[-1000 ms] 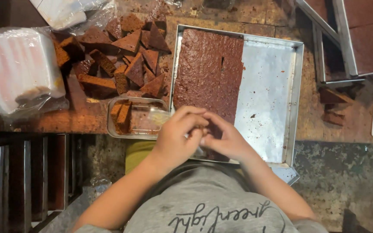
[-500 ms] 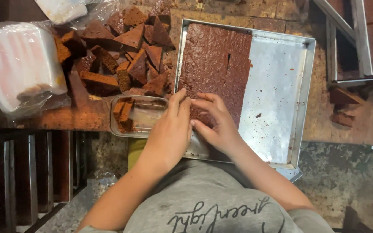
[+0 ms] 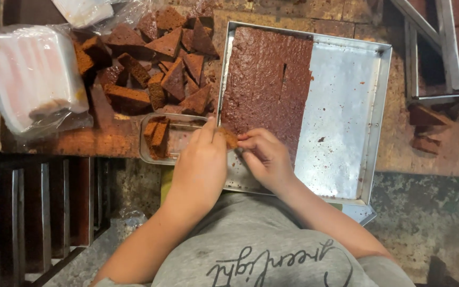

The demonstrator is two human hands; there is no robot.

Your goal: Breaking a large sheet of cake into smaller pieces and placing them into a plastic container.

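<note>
While my left hand [image 3: 200, 165] and my right hand [image 3: 264, 159] meet at the near left corner of the metal tray [image 3: 346, 122], both are closed in a pinch on one small cake piece [image 3: 229, 138], held just above the tray's near rim. It sits between my fingertips, beside the near end of the brown cake slab [image 3: 266, 90] that fills the tray's left half. I judge the piece light, soft and crumbly, so it wants a gentle hold on its flat sides near the middle, not the thin corners, which would break off. Its long axis seems to run from near-right to far-left, pointing towards the clear plastic box [image 3: 173, 139] just left of my left hand, though my fingers hide most of it. That box already holds a couple of upright slices. Farther left on the table [image 3: 81, 143] lies a heap of cut triangles [image 3: 160, 64], and a bagged stack of boxes [image 3: 27, 79].
</note>
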